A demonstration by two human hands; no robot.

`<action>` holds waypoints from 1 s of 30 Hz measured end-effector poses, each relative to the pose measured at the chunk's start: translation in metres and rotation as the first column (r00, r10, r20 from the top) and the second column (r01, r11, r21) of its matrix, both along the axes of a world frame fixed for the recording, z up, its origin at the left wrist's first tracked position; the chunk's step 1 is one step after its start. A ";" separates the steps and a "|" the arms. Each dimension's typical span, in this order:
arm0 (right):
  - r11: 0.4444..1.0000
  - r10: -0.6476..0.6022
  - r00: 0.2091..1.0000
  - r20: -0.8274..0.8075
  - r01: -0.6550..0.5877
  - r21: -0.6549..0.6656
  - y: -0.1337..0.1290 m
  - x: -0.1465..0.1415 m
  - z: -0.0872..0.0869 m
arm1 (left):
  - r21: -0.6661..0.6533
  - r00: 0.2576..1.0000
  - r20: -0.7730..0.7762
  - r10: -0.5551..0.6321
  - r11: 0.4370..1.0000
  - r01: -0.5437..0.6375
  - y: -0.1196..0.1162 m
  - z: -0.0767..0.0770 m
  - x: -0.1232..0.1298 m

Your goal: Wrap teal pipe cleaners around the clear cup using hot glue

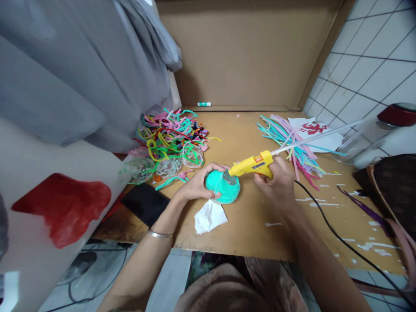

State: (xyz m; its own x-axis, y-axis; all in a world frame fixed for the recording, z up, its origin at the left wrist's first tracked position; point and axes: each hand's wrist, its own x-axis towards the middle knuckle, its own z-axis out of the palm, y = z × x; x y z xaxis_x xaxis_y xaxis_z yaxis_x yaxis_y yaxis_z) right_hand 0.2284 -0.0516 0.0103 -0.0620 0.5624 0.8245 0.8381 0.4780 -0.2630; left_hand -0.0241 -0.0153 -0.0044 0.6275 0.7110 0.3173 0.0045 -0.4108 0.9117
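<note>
My right hand (pixel 276 182) is wrapped round the handle of a yellow hot glue gun (pixel 251 164), with a long clear glue stick (pixel 312 138) poking out of its back end. The gun's nozzle points left and meets, or nearly meets, a round turquoise wrapped object (pixel 230 193). A greyish patch shows on top of that object, just under the nozzle. Fingers and thumb of my left hand (pixel 199 182) grip the turquoise object from its left side. Below it on the table lies a crumpled white tissue (pixel 210 218).
Tangled pipe cleaners (pixel 165 134) lie at the left back, a black phone-like slab (pixel 145 203) nearer me. More pipe cleaners (pixel 292 138) spread at the right, before a glass bottle (pixel 373 134) and a brown bag (pixel 393 186). The gun's black cord (pixel 328 223) runs off right.
</note>
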 end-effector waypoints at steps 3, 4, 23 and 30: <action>1.000 0.001 1.000 0.000 -0.001 -0.004 0.000 -0.001 0.000 | -0.001 1.000 0.005 -0.009 1.000 0.009 0.001 -0.001 0.000; 1.000 0.005 1.000 -0.003 -0.005 0.000 0.000 -0.001 0.001 | -0.002 1.000 0.003 -0.009 1.000 0.009 0.001 -0.001 -0.001; 0.999 0.041 0.999 -0.008 -0.041 -0.005 0.001 0.001 -0.002 | -0.020 1.000 0.002 -0.008 1.000 0.008 0.000 -0.002 -0.001; 0.999 0.046 0.998 -0.031 -0.047 -0.022 0.000 0.002 0.000 | 0.002 1.000 -0.006 -0.017 1.000 0.017 0.001 -0.002 -0.001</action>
